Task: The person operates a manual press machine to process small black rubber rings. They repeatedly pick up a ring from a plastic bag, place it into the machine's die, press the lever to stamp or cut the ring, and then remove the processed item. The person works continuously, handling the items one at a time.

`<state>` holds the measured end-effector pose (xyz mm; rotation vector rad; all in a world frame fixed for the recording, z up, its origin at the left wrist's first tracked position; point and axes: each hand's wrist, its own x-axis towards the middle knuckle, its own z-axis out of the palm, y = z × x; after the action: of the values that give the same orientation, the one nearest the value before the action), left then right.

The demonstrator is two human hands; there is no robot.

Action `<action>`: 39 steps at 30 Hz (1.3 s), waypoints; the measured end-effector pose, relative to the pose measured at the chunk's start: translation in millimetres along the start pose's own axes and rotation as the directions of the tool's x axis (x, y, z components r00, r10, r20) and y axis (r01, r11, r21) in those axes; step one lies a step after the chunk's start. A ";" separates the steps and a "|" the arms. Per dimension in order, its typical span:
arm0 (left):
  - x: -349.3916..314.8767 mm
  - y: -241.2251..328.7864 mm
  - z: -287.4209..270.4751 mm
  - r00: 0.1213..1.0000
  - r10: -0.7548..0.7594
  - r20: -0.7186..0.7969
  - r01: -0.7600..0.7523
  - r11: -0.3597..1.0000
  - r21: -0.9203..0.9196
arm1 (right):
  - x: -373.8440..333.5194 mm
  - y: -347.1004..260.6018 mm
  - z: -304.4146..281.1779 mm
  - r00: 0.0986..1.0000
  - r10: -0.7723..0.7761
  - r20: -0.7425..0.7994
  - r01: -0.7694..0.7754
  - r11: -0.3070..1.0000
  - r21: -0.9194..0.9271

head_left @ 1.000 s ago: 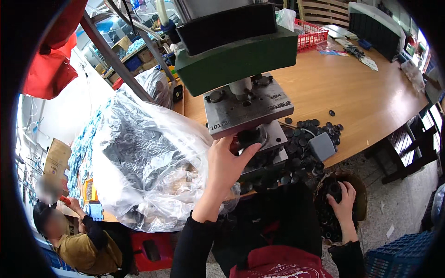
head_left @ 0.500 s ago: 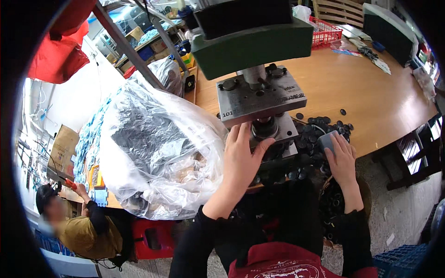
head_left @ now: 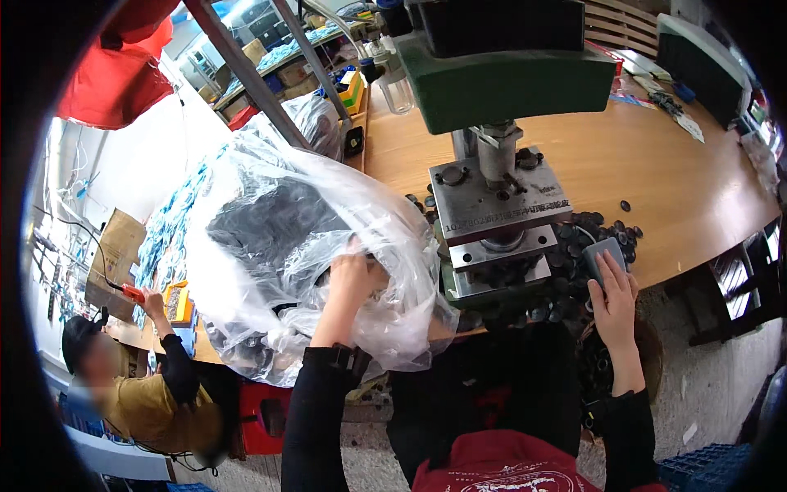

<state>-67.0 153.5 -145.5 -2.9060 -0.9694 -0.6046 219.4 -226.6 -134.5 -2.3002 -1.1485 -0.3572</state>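
Note:
My left hand [head_left: 351, 279] reaches into the mouth of a large clear plastic bag [head_left: 385, 221], its fingers bent downward and partly hidden by the film and the contents. Dark grey material [head_left: 266, 221] shows through the bag. On the right, my right hand [head_left: 615, 299] rests with its fingers stretched along the edge of a small grey box [head_left: 605, 256]. Between my hands stands a green press [head_left: 508, 86] with a steel die; its upper plate [head_left: 500, 197] sits low, close over the lower block [head_left: 502, 252].
Black round discs [head_left: 566, 246] lie heaped around the die on the wooden table [head_left: 672, 189]. At the left, a person [head_left: 160, 402] holds an orange-handled tool [head_left: 133, 293] near a yellow bin [head_left: 176, 303]. A metal post [head_left: 246, 74] rises behind the bag.
My left hand has left the die and moved left into the bag. The die's upper plate has come down toward the lower block. My right hand remains at the grey box. The view has shifted.

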 end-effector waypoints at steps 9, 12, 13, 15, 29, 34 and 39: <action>9.2 -7.2 36.0 0.985 -0.159 0.066 0.163 0.985 -0.059 | 31.2 -58.8 -27.7 0.978 -0.130 -0.162 0.166 0.957 0.239; 8.6 12.9 13.3 0.983 -0.182 0.026 0.184 0.977 -0.109 | 49.4 -82.3 -36.1 0.966 -0.179 -0.189 0.233 0.918 0.322; 5.9 18.8 -10.0 0.976 -0.194 0.098 0.204 0.973 -0.107 | 59.7 -96.6 -36.2 0.962 -0.168 -0.215 0.240 0.896 0.373; 3.4 34.8 -53.7 0.948 -0.203 0.246 0.237 0.964 -0.116 | 79.8 -124.3 -30.9 0.971 -0.122 -0.205 0.208 0.855 0.476; -11.5 168.3 -133.2 0.946 -0.255 0.203 0.233 0.097 -0.968 | 44.4 -110.2 -19.1 0.992 0.016 -0.124 0.044 0.886 0.461; 22.7 203.9 -94.8 0.989 -0.148 -0.011 0.074 0.554 -0.829 | -73.8 15.5 -37.6 0.912 0.403 0.072 -0.409 0.886 0.218; 36.3 206.4 -93.0 0.985 -0.154 -0.080 0.045 0.672 -0.739 | -164.8 87.7 -41.2 0.820 0.547 0.170 -0.526 0.836 -0.155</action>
<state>46.6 -5.0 -25.1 -3.3996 -1.0560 -1.5072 190.4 -401.3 -206.3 -2.6750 -0.5208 0.0472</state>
